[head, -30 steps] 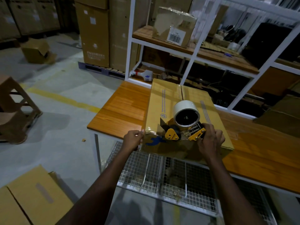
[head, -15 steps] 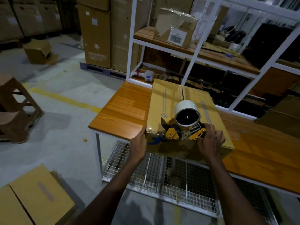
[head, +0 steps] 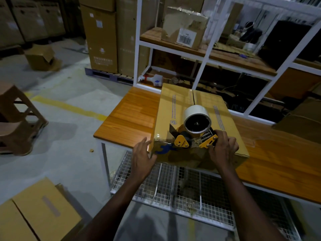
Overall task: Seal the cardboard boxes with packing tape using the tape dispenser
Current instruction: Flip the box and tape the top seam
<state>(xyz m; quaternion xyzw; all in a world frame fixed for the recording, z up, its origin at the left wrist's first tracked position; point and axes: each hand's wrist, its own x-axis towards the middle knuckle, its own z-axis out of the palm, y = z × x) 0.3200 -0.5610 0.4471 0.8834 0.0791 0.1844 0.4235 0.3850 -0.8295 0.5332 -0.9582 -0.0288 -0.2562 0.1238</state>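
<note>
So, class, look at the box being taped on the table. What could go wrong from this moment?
1. The left hand lies open beside the cardboard box, not gripping it. The box might slide when the tape dispenser is pulled.
2. The box sits at the near edge of the table, so a hard pull could tip it off.
3. The right hand grips the dispenser close to the left hand, so its cutter might catch fingers.

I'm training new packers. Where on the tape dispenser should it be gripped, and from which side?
By the handle at its right end, coming from the right and near side, as the right hand grips it now. The tape dispenser carries its roll on top and a dark flap juts left, leaving the handle the only graspable part.
</note>
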